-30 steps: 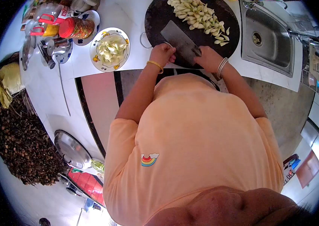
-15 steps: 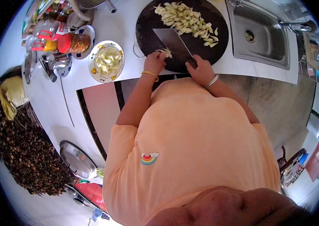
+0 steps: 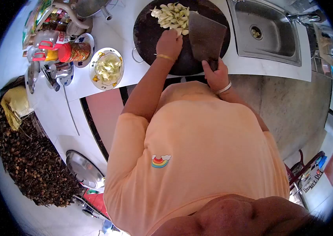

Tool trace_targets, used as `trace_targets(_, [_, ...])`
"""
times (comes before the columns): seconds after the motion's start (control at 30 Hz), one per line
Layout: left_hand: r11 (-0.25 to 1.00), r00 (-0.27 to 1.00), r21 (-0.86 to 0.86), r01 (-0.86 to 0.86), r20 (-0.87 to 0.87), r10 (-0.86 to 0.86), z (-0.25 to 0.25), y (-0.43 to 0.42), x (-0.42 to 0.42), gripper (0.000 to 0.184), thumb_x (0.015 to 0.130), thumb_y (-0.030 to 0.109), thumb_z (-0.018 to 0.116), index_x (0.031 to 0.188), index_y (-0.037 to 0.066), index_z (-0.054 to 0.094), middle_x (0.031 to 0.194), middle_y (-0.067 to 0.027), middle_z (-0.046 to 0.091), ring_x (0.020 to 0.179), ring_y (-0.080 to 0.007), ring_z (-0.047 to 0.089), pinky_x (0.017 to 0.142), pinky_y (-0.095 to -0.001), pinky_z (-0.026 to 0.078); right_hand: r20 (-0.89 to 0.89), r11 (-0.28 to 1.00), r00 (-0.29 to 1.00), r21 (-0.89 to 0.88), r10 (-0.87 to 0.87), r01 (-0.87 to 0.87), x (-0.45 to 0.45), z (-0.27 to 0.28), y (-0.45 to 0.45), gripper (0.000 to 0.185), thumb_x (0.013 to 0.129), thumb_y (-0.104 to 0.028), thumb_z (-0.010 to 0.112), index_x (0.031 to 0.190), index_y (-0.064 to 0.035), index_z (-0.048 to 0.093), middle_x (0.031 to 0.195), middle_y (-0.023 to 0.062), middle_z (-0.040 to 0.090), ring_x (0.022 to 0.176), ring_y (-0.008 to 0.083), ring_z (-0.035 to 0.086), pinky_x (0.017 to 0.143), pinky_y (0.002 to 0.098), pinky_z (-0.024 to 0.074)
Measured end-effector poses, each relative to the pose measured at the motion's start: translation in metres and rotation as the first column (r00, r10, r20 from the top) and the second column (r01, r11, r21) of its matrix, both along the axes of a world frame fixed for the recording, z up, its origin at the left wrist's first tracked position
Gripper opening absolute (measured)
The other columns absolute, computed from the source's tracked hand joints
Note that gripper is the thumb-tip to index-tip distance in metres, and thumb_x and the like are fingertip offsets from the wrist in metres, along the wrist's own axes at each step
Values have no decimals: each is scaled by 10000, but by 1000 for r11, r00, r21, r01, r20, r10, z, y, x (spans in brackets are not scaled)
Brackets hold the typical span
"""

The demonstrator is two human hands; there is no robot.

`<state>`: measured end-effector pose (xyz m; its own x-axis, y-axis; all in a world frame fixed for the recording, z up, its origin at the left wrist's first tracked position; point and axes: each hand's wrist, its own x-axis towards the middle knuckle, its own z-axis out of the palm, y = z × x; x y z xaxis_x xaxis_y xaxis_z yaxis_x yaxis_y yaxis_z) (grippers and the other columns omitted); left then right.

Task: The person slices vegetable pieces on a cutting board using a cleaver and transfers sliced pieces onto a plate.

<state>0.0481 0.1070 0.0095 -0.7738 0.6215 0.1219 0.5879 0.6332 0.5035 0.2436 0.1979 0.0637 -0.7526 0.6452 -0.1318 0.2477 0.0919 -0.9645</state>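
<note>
A: State of work?
B: Partly done, by appearance. The plate holds pale pieces; a heap is left on the board.
A: Hands?
B: Right hand grips the cleaver. Left hand bends at the heap's near edge; its grip cannot be told.
A: Clearance?
B: Dark board surface shows at left and near side; the sink lies beyond the right rim.

Plate rim: "B.D" (small, somewhat blurred).
</note>
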Motion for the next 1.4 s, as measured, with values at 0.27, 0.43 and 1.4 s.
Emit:
trace_targets(0.27, [785, 675, 111, -609, 593, 440, -8, -121, 21, 279, 822, 245, 701, 910, -14, 643, 785, -96, 682, 662, -185, 649, 592, -311, 519, 305, 890, 860, 75, 409, -450, -38, -18, -3, 425, 831, -305, 637, 1052, 55, 589, 852, 266, 651, 824, 399, 651, 749, 454, 508])
trace_targets(0.43, [826, 531, 85, -557, 801, 275, -2, -113, 36, 302, 852, 249, 703, 924, -38, 640, 777, -109, 679, 652, -154, 670, 536, -270, 522, 353, 778, 719, -45, 599, -627, -63, -28, -12, 328, 842, -228, 650, 1013, 42, 578, 671, 132, 610, 518, 201, 581, 501, 346, 474])
trace_targets(1.4, [941, 670, -10, -337, 700, 247, -9, -112, 21, 344, 840, 332, 692, 750, 0, 673, 626, -95, 661, 549, -187, 641, 547, -326, 508, 564, 670, 620, 151, 545, -726, -81, -11, -26, 295, 820, -202, 568, 909, 79, 580, 852, 303, 629, 833, 460, 615, 790, 499, 494])
